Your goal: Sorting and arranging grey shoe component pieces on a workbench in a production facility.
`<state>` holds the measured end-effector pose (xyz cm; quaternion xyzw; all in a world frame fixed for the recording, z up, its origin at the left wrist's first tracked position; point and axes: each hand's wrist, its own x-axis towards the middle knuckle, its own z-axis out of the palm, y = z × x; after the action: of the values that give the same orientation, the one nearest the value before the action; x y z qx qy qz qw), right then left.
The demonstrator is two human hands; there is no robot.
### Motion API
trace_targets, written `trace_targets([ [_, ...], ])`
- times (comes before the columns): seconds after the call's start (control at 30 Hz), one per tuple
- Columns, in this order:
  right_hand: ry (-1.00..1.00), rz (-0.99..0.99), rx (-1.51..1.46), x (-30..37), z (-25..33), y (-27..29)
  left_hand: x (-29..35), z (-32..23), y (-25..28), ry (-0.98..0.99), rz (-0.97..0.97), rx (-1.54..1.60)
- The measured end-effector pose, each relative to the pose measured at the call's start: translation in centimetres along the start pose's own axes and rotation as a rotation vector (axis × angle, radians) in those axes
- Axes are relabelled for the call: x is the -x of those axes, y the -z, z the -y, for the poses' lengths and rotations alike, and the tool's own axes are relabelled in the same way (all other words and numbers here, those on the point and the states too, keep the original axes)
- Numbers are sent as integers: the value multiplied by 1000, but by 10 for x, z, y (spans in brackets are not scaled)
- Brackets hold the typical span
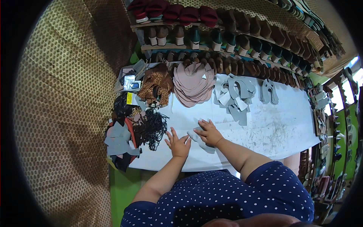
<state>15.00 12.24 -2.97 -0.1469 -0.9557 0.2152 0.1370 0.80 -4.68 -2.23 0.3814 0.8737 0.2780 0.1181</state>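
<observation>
Evidently, the small grey piece (196, 137) lies on the white counter (227, 151) between the person's two hands; taking it as the centre of a clock, twelve points away from the body. The left hand (178, 146), at eight o'clock, has its fingers spread, the thumb beside the piece's near-left tip; whether they touch cannot be told. The piece looks thin, light and bendable, likely soft leather or cloth, so it would probably crease more readily than break. A pinch at its ten o'clock tip, with the other end held near four o'clock, should suit it, though that end merges with shadow. The right hand (210, 133), at two o'clock, hovers over or rests by its far edge, fingers loosely apart, contact unclear.

Around it, a heap of grey scraps (118, 138) sits at nine o'clock. A black stringy tangle (155, 126), between nine and ten, lies close by the left fingers and could snag them. Leopard-print pieces (160, 85) lie at eleven, pink sheets (193, 85) at twelve, grey cutouts (235, 90) at one, and grey U-shaped pieces (269, 90) at two, below shelved shoes (217, 39).
</observation>
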Motion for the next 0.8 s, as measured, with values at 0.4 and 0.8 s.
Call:
trace_targets([
  [0.4, -22, 50, 37, 0, 3, -1, -11, -7, 0, 122, 45, 6],
  [0.8, -3, 26, 58, 0, 2, -3, -5, 3, -2, 48, -3, 76],
])
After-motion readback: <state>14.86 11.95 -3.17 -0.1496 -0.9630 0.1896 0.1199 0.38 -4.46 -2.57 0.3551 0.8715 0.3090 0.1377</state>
